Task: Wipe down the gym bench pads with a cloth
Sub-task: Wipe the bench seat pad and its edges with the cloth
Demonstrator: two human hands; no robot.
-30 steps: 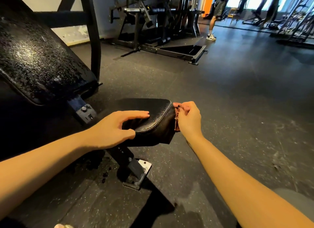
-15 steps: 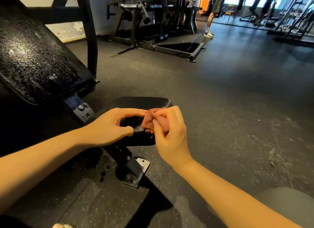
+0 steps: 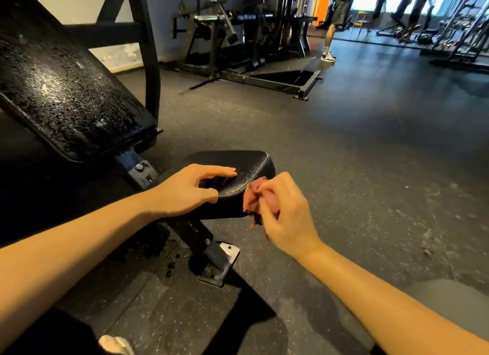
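Since the frame half a second earlier, the right hand [image 3: 287, 219] has carried the cloth [image 3: 252, 197] off the top edge of the seat pad [image 3: 250, 165] to the pad's near right corner. The left hand [image 3: 185, 190] has kept its place on the pad.

The cloth, a reddish-pink bunch, lies against the side face of the seat pad at that corner, just below the stitched seam. A loose end hangs beneath the hand. The right hand's fingers are curled round the cloth and grip it; hand and cloth are blurred.

The left hand rests on top of the seat pad. Its fingers are extended and lie on the black textured surface, and the thumb sits at the near edge by the seam. It holds nothing.

The seat pad is low and roughly level. Up and to the left, the inclined back pad [image 3: 60, 95] is covered in fine glistening specks. A blue-grey adjustment bracket [image 3: 141, 170] sits between the two pads. Below the seat, a black support post [image 3: 197, 231] runs down to a metal foot plate [image 3: 226, 262] on the dark speckled rubber floor [image 3: 357, 174]. Dark spots mark the floor beside the post.

Further back stands a black plate-loaded machine [image 3: 238, 37]. A standing person [image 3: 334, 24] and several silhouettes are near the bright windows.
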